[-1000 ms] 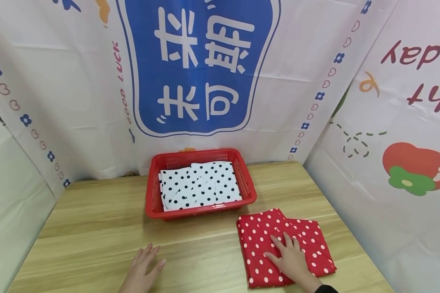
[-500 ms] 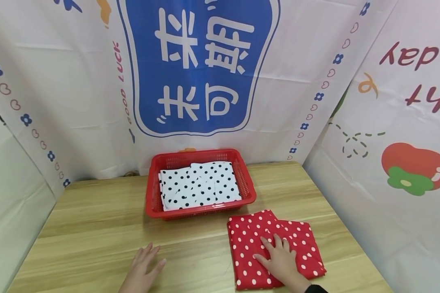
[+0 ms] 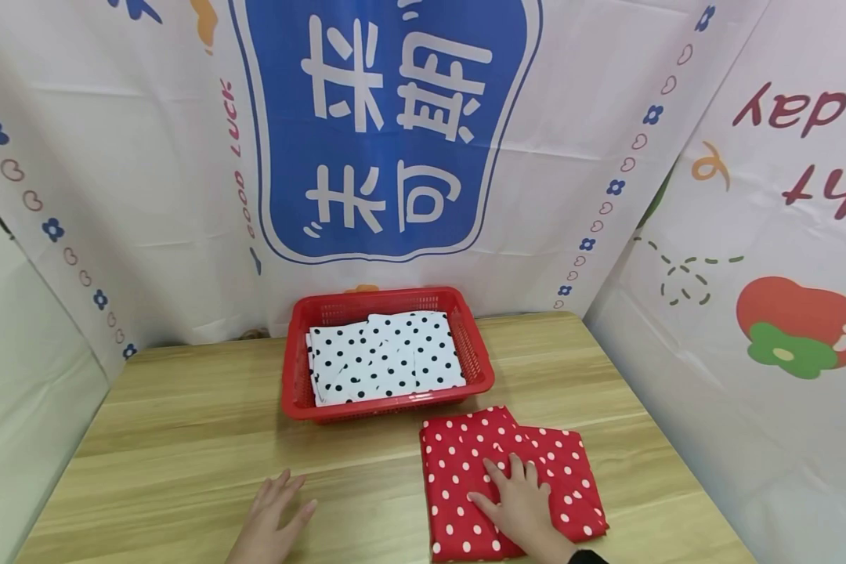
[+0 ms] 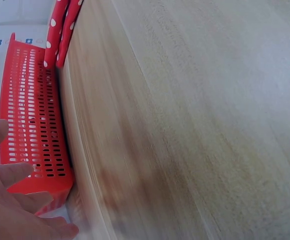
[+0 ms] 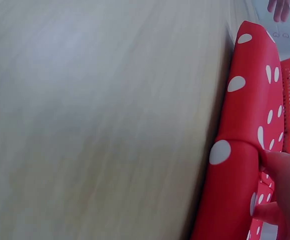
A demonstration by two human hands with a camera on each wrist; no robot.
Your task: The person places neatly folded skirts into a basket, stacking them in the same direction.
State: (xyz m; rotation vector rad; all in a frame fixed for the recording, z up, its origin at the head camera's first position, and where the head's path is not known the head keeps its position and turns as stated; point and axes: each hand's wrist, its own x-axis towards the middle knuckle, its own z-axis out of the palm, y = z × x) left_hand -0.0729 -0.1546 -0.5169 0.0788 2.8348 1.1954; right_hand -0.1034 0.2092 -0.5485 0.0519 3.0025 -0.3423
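Observation:
A folded red cloth with white dots (image 3: 458, 470) lies flat on the table, right of centre in the head view. My right hand (image 3: 522, 501) rests on top of it with the fingers spread and fairly straight. In the right wrist view the cloth's thick folded edge (image 5: 234, 170) runs beside my thumb and fingers (image 5: 289, 185). My left hand (image 3: 268, 525) is at the front, left of the cloth, fingers extended and holding nothing. The left wrist view shows its spread fingers (image 4: 20, 195) in front of the red basket (image 4: 35, 115).
Behind the hands, a red plastic basket (image 3: 303, 399) stands against the back curtain (image 3: 169, 258). Inside it lies a folded white cloth with black dots (image 3: 388, 356). Printed curtains enclose the wooden table (image 3: 183, 439) on the left, back and right.
The red dotted cloth has slid left across the table under my right hand, toward the left hand. My left hand and the basket have stayed in place.

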